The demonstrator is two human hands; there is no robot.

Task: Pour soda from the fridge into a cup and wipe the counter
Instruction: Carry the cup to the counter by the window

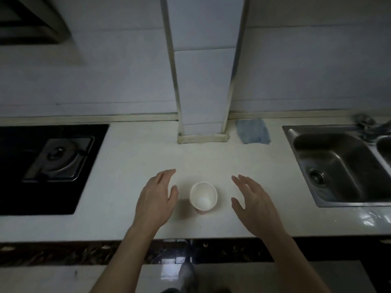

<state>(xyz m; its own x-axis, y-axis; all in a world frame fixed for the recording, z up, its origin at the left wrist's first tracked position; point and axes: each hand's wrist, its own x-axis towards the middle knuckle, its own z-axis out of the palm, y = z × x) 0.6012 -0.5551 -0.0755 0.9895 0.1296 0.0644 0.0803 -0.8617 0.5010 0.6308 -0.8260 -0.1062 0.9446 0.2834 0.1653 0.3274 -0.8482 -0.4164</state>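
Observation:
A white paper cup (203, 197) stands upright on the pale counter (127, 157), its inside looking bare. My left hand (156, 197) hovers just left of the cup with relaxed fingers, a small gap between thumb and cup. My right hand (251, 199) is held open to the right of the cup, farther from it, holding nothing. A blue cloth (252, 131) lies flat at the back of the counter, beside the tiled pillar. No soda and no fridge are in view.
A black gas hob (53, 163) fills the counter's left side. A steel sink (338, 166) with a tap (370, 125) sits at the right. A tiled pillar (203, 81) juts from the back wall. The counter's front edge runs below my wrists.

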